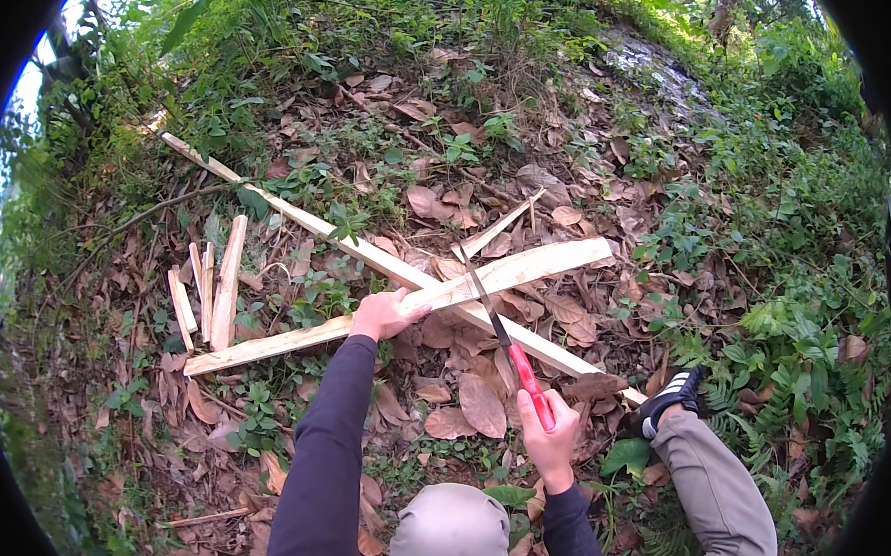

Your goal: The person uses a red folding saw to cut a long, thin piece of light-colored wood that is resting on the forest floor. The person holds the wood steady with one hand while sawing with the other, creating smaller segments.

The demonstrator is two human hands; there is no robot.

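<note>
A pale wooden board (534, 264) lies slanted across a long wooden pole (309, 219) on the leafy ground. My left hand (387, 314) is closed on the board near its middle, just left of where the two cross. In my right hand (549, 437) is the red handle of a hand saw (501, 333). Its narrow dark blade crosses the board to the right of my left hand, the tip pointing away from me. Whether the teeth have cut into the wood cannot be made out.
Several short split sticks (229, 282) lie at the left. Beyond the board is a small wood offcut (503, 226). My shoe (674, 395) is by the pole's near end, and my knee (450, 531) is at the bottom. Dry leaves (482, 406) and green plants (805, 312) cover the slope.
</note>
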